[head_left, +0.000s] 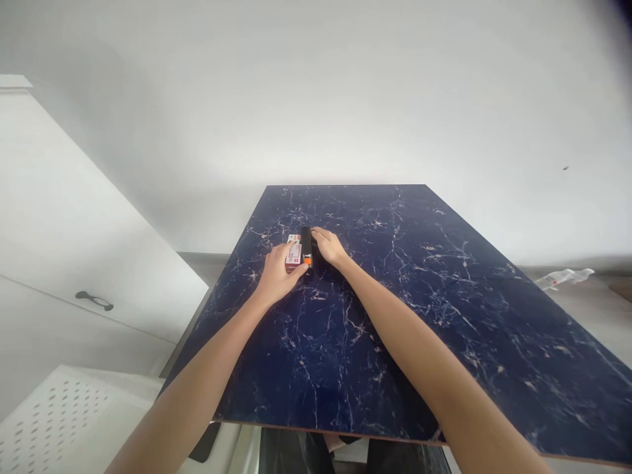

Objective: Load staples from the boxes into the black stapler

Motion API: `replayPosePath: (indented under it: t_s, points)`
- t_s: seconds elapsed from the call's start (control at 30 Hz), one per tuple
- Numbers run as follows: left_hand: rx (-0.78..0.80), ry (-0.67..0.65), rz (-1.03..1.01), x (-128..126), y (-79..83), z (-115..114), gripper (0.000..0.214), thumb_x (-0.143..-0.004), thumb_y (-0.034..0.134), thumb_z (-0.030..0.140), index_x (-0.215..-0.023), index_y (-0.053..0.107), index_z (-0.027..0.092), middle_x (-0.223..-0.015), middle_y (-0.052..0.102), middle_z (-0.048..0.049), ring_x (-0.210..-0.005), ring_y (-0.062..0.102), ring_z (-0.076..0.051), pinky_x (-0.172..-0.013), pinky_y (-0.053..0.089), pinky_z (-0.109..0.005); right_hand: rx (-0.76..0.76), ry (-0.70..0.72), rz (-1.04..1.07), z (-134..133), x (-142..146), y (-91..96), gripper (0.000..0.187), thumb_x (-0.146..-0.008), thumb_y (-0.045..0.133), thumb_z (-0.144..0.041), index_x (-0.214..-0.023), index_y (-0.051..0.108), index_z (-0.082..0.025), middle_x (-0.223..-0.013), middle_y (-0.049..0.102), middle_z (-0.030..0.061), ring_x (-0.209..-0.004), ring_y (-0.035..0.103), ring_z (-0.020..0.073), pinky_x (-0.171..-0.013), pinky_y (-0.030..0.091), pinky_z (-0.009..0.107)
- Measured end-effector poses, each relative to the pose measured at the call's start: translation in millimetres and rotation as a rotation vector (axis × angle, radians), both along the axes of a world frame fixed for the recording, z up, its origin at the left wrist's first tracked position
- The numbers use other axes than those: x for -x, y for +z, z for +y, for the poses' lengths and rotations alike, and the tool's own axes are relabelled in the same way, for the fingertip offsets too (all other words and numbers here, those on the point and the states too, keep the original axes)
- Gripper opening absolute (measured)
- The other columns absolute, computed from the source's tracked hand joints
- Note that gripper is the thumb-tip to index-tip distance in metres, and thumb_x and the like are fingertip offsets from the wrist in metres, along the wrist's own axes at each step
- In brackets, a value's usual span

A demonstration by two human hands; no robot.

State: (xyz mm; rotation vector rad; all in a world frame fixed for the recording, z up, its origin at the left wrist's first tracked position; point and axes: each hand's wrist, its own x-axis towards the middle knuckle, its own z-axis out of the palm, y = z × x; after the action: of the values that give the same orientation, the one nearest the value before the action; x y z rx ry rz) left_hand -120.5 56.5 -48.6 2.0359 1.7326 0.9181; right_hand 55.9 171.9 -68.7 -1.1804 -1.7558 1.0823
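Small items stand side by side near the far left part of the blue marbled table (385, 316). My left hand (276, 270) is closed round the left side of a small white and dark red box (293, 255). Its thumb reaches to the near end of a narrow black box (306, 242) with an orange patch. Behind the red-and-white box, another white printed item (293, 237) shows in part. My right hand (328, 247) presses its bent fingers to the right side of the black box; its thumb is hard to make out.
A white wall stands behind the table. On the left are a white cabinet with a dark handle (93, 301) and a white perforated surface (59, 415). A crumpled clear plastic bag (565, 278) lies beyond the table's right edge. A dark object (205, 442) shows below the near left edge.
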Motion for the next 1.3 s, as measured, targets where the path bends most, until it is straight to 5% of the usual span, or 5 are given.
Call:
replayPosePath:
  t_s: [0.23,0.43,0.67,1.07,1.3]
  points:
    - [0.006,0.011,0.013,2,-8.4,4,0.060,-0.093,0.064,0.050,-0.145,0.050,0.024,-0.146,0.052,-0.0152,-0.140,0.046,-0.034,-0.116,0.038,-0.053,-0.011,0.000,-0.067,-2,2,-1.0,0.036,-0.096,0.037,-0.029,-0.094,0.073,-0.022,-0.106,0.076,0.0022,-0.099,0.067,0.0225,-0.096,0.049,0.034]
    - [0.061,0.002,0.025,1,-5.5,1,0.063,-0.093,0.062,0.051,-0.147,0.050,0.020,-0.157,0.043,-0.0154,-0.146,0.041,-0.032,-0.122,0.034,-0.049,-0.068,0.074,-0.134,-3,2,-2.9,0.040,-0.076,0.050,-0.006,-0.106,0.073,-0.021,-0.110,0.076,0.0047,-0.105,0.069,0.0223,-0.102,0.050,0.033]
    - [0.097,0.038,0.183,1,-5.7,0,0.102,-0.076,0.079,0.056,-0.161,0.031,0.023,-0.166,0.032,-0.0182,-0.154,0.022,-0.045,-0.122,0.023,-0.065,-0.121,0.058,-0.243,-8,4,0.8,0.035,-0.077,0.053,-0.008,-0.104,0.070,-0.022,-0.103,0.076,0.0052,-0.100,0.070,0.0252,-0.096,0.053,0.036]
    - [0.168,-0.059,0.096,33,12.9,9,0.090,-0.070,0.081,0.032,-0.152,0.047,0.024,-0.147,0.058,-0.0149,-0.137,0.052,-0.041,-0.111,0.044,-0.053,-0.186,0.040,-0.326,-14,4,5.1,0.028,-0.078,0.055,-0.012,-0.101,0.069,-0.021,-0.101,0.075,0.0074,-0.094,0.069,0.0263,-0.089,0.052,0.035]
    - [0.437,-0.124,-0.234,50,14.2,7,0.097,-0.091,0.064,0.047,-0.168,0.008,0.027,-0.164,0.040,-0.0129,-0.144,0.048,-0.032,-0.117,0.041,-0.048,-0.155,0.119,-0.288,-8,-1,4.0,0.031,-0.079,0.054,-0.014,-0.103,0.072,-0.022,-0.097,0.076,0.0021,-0.088,0.069,0.0232,-0.084,0.051,0.032]
